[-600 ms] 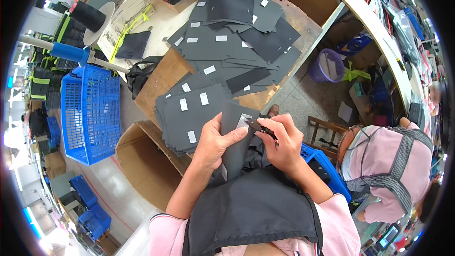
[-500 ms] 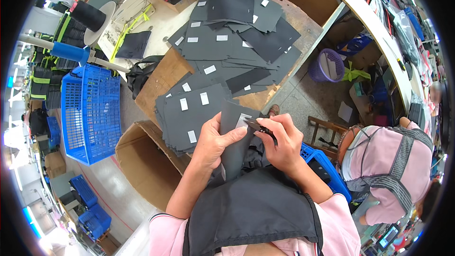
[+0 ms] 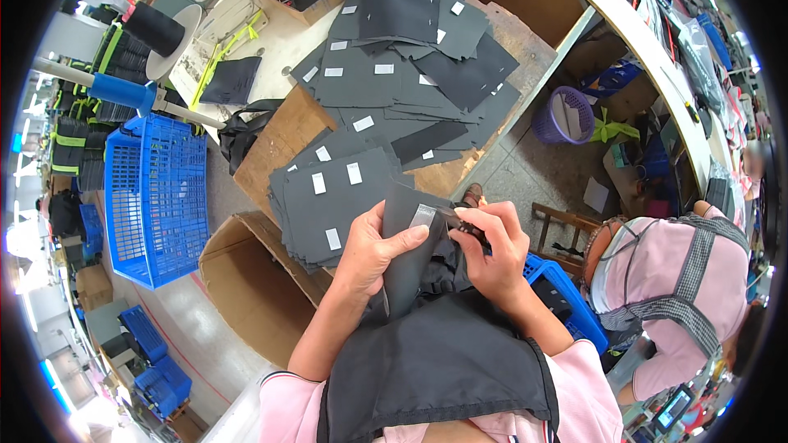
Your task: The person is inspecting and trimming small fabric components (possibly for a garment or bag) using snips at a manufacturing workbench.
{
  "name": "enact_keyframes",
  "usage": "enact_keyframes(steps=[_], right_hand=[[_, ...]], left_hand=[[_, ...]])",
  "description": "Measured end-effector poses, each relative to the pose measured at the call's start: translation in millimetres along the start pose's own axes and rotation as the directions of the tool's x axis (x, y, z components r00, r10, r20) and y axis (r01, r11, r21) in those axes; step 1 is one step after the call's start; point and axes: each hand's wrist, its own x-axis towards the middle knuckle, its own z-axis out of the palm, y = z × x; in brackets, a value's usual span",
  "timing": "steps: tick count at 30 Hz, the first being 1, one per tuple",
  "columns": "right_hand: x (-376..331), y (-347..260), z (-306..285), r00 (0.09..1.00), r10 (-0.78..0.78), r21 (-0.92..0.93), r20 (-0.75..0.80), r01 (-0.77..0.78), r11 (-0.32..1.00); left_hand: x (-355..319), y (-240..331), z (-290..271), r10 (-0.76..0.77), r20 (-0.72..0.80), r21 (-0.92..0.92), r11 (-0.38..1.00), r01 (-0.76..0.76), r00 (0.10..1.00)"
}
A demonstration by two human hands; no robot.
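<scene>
My left hand [image 3: 365,253] grips a dark grey fabric panel [image 3: 402,275], bent lengthwise, with the thumb pressed on its face beside a white label [image 3: 423,216]. In my right hand [image 3: 501,253] is a pair of small black thread snips [image 3: 451,217], its tip close to the label's right edge. Whether the blades touch a thread is too small to tell. Just beyond my left hand lies a stack of similar grey panels [image 3: 332,213] with white labels. Farther back, a larger overlapping pile of grey panels [image 3: 361,86] spreads over the wooden board [image 3: 267,143].
An open cardboard box [image 3: 246,279] stands at the left below the board, with a blue plastic crate [image 3: 156,205] beyond it. A purple basket [image 3: 552,123] sits on the floor at right. Close on my right are another blue crate [image 3: 593,324] and a seated co-worker [image 3: 681,287].
My right hand has drawn the snips slightly right, off the label, which now shows more fully. My left hand and the panel have hardly moved.
</scene>
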Motion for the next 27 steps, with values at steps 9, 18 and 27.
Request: enact_keyframes(steps=[9, 18, 27], right_hand=[[22, 35, -21, 0.908, 0.329, 0.317, 0.260, -0.402, 0.859], [57, 69, -17, 0.630, 0.175, 0.458, 0.756, -0.701, 0.547], [60, 67, 26, 0.951, 0.203, 0.456, 0.234, -0.292, 0.841]], left_hand=[[14, -2, -7, -0.041, 0.053, 0.090, 0.995, 0.036, 0.998], [42, -4, 8, 0.066, -0.026, 0.091, 0.994, -0.063, 0.997], [40, 18, 27, 0.057, -0.258, 0.005, 0.998, -0.057, 0.964]])
